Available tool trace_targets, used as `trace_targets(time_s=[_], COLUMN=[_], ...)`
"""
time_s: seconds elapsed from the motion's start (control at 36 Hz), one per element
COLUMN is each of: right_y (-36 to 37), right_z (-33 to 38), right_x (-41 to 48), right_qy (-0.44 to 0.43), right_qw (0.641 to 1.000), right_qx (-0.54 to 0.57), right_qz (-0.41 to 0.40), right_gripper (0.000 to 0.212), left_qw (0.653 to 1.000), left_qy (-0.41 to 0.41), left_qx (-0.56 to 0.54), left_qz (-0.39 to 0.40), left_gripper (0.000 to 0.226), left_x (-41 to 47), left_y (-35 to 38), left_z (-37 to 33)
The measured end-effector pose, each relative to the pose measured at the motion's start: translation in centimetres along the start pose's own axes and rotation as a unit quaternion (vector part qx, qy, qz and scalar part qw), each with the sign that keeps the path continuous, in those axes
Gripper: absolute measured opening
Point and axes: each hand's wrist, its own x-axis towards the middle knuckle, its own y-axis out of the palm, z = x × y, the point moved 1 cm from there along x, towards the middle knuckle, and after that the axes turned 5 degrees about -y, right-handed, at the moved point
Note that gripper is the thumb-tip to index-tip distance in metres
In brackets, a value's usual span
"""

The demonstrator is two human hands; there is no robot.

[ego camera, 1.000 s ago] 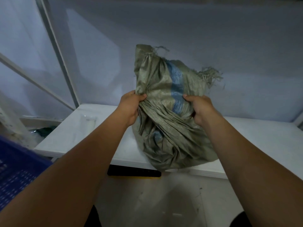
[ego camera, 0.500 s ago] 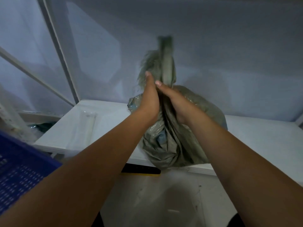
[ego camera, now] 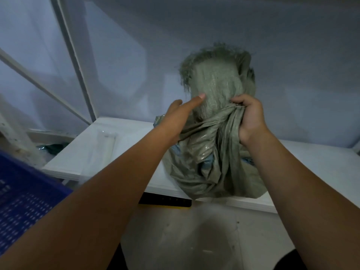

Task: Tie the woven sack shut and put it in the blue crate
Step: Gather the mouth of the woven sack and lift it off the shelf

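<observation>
Pale floor (ego camera: 194, 240) nearest; blue crate (ego camera: 23, 201) low at left, well apart from the work. At the front edge of the tabletop (ego camera: 311, 162) sits the woven sack (ego camera: 210, 162), not yet tied. Risk: gathered neck may slip loose, since one hand alone clamps it. Right hand (ego camera: 251, 117) fisted round the neck; left hand (ego camera: 175, 117) flat, fingers straight, touching the frayed top flap (ego camera: 216, 75).

R hand (ego camera: 251, 119) tight round sack (ego camera: 212, 162) neck; L hand (ego camera: 179, 115) flat, prob. against it
</observation>
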Motion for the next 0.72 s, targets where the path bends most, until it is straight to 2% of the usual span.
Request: trace_targets(time_s=[0.06,0.17,0.22,0.31,0.36,0.47,0.56,0.64,0.72], right_y=[0.0,0.1,0.4,0.8,0.8,0.8,1.0,1.3,1.4], right_z=[0.0,-0.3,-0.7,-1.5,-1.9,-2.4,-2.3,-2.5,-2.9], right_x=[-0.4,-0.7,-0.6,-0.3,0.1,0.1,0.1,0.0,-0.2], right_qy=[0.003,0.028,0.048,0.032,0.001,-0.07,-0.093,-0.068,-0.02], right_qw=[1.0,0.999,0.996,0.989,0.983,0.962,0.954,0.963,0.97], right_qx=[0.006,-0.015,-0.059,-0.138,-0.182,-0.261,-0.279,-0.254,-0.227], right_qz=[0.011,0.036,0.044,0.029,0.028,0.037,0.05,0.065,0.091], right_gripper=[0.033,0.039,0.04,0.046,0.051,0.041,0.042,0.037,0.034], left_qw=[0.998,0.985,0.98,0.98,0.981,0.978,0.971,0.963,0.96], left_qy=[-0.003,0.033,0.05,0.06,0.06,0.048,0.021,-0.027,-0.058], left_qx=[-0.005,-0.102,-0.132,-0.132,-0.129,-0.165,-0.199,-0.211,-0.22], left_qz=[0.059,0.133,0.138,0.137,0.132,0.118,0.134,0.165,0.166], left_gripper=[0.115,0.063,0.05,0.047,0.054,0.052,0.056,0.064,0.058], left_x=[0.4,0.1,-0.3,-0.4,-0.3,-0.6,-0.8,-1.2,-1.6], left_y=[0.1,1.1,1.4,1.7,1.8,2.1,2.4,3.1,3.4], left_z=[0.4,0.0,-0.3,-0.2,0.2,1.2,1.7,2.3,2.9])
